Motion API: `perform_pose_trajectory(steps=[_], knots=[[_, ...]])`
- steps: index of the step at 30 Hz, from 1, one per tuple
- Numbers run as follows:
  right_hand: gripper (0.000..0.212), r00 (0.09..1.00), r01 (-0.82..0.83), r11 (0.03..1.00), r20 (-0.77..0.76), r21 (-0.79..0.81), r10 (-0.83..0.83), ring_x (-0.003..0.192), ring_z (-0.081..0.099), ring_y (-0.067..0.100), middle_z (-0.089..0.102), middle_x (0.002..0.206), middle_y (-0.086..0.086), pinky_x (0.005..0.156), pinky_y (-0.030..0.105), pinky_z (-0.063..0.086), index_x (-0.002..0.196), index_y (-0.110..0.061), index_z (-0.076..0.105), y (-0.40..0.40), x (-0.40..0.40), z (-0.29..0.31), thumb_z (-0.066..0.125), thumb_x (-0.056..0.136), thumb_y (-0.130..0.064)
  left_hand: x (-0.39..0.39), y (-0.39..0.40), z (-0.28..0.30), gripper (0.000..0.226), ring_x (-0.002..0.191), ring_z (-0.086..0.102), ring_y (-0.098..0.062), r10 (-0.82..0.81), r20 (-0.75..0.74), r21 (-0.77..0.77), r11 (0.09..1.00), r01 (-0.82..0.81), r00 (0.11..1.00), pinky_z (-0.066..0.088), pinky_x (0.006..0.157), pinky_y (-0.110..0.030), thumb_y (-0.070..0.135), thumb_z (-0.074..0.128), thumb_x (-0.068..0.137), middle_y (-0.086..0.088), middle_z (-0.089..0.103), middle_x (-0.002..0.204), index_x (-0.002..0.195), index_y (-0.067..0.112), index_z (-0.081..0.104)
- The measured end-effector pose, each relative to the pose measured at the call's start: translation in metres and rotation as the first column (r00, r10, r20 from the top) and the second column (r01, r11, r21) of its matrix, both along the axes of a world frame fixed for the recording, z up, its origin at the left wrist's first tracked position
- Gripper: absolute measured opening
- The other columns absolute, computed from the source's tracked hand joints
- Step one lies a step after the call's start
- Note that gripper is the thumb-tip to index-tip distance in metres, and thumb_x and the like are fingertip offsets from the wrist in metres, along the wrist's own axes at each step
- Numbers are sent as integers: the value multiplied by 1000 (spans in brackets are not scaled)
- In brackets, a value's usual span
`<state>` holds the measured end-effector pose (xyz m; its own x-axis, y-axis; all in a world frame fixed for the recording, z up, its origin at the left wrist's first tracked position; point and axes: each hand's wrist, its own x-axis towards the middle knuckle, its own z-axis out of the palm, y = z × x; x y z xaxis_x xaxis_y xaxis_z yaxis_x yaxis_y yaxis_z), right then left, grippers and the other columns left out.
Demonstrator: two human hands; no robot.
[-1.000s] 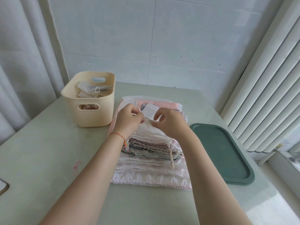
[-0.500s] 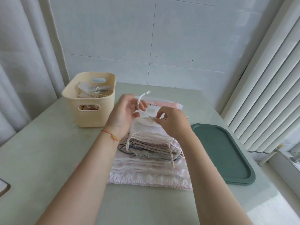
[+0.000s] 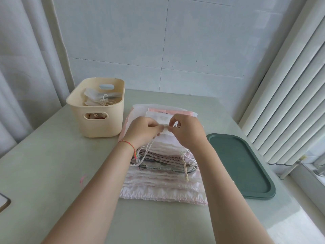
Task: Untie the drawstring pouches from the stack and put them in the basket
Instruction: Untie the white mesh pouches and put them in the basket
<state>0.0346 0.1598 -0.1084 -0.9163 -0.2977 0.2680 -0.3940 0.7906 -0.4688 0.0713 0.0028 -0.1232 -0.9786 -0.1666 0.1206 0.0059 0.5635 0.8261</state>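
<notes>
Two forearms are reaching in from the near edge of the desk (image 3: 44, 155) and meeting over the stack of drawstring pouches (image 3: 163, 184), which is lying at the middle of the desk with its ruffled near end toward the person. Both hands are working at the top pouch (image 3: 166, 132) near the stack's far end. The left hand (image 3: 142, 132), with a red thread bracelet (image 3: 127, 144) at its wrist, is curling its fingers and pinching the gathered neck of that pouch from the left; white cords (image 3: 146, 152) are trailing down from under it. The right hand (image 3: 188, 131) is pinching the same neck from the right, thumb and forefinger closed on the fabric, so the pouch is sitting directly between the two sets of fingertips. A green tray (image 3: 246, 166) is lying by the desk's right edge. Farther back, left of the stack, the cream basket (image 3: 98, 125) is holding a few pouches with loose strings.
</notes>
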Motion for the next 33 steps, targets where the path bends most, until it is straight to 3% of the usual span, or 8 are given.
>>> perform_pose_trajectory(steps=[4, 8, 12, 18, 24, 28, 31, 33], knots=[[13, 1000, -1, 1000, 14, -1, 1, 63, 59, 20, 60, 68, -5, 56, 29, 45, 89, -24, 64, -2, 1, -1, 66, 89, -37, 2, 3, 5, 24, 62, 63, -16, -68, 29, 433, 900, 49, 997, 46, 53, -23, 19, 56, 96, -4, 68, 72, 76, 9, 66], [8, 999, -17, 1000, 52, 14, 17, 63, 56, 17, 59, 68, -7, 56, 28, 44, 90, -25, 67, -5, 3, 1, 66, 89, -32, 3, 3, 9, 30, 64, 62, -14, -33, -71, 520, 852, 65, 997, 38, 46, -23, 23, 61, 95, 3, 61, 69, 67, 13, 63], [11, 995, -55, 998, 83, 42, 51, 73, 58, 15, 61, 79, -8, 59, 27, 42, 95, -23, 69, -7, 8, 7, 62, 91, -30, 3, 6, 8, 20, 56, 63, -17, -101, -110, 599, 787, 147, 989, 32, 40, -22, 17, 56, 98, 3, 68, 76, 88, 6, 68], [22, 982, -159, 986, 106, 45, 153, 99, 58, 10, 68, 111, -3, 78, 18, 35, 110, -18, 70, 1, 9, 11, 54, 96, -17, -3, 6, -5, 13, 41, 38, -9, 22, -124, 462, 886, 38, 992, 29, 42, -15, 19, 63, 94, 5, 56, 61, 92, 16, 75], [25, 991, -99, 983, 105, 157, 83, 89, 45, 20, 56, 81, -2, 75, 33, 36, 83, -16, 58, 3, 8, 13, 52, 95, -37, 1, 10, -2, 25, 51, 42, -5, 55, -133, 104, 994, -41, 990, 33, 50, -15, 30, 61, 92, 8, 48, 49, 77, 18, 76], [30, 936, -103, 904, 268, -415, 230, 64, 42, 16, 48, 67, 1, 62, 29, 36, 72, -12, 61, 6, 14, 25, 59, 92, -34, 1, 8, -1, 29, 54, 42, -5, -46, -39, 122, 991, 51, 998, 34, 56, -19, 31, 60, 91, 10, 47, 55, 66, 16, 65], [19, 844, -103, 565, 229, -819, 484, 101, 57, 15, 64, 110, -5, 92, 35, 44, 109, -32, 69, 5, 16, 29, 58, 94, -30, 0, 9, -1, 31, 53, 39, -9, -80, -52, -46, 996, 78, 995, 29, 53, -21, 35, 62, 91, 2, 46, 59, 81, 8, 73], [35, 824, -171, 513, 164, -841, 543, 117, 56, 15, 57, 129, -6, 98, 36, 45, 123, -47, 59, 5, 15, 28, 57, 95, -26, 0, 8, 0, 28, 55, 42, -9, -65, -64, -15, 998, 64, 996, 31, 51, -17, 35, 59, 94, 2, 48, 60, 86, 15, 77]])
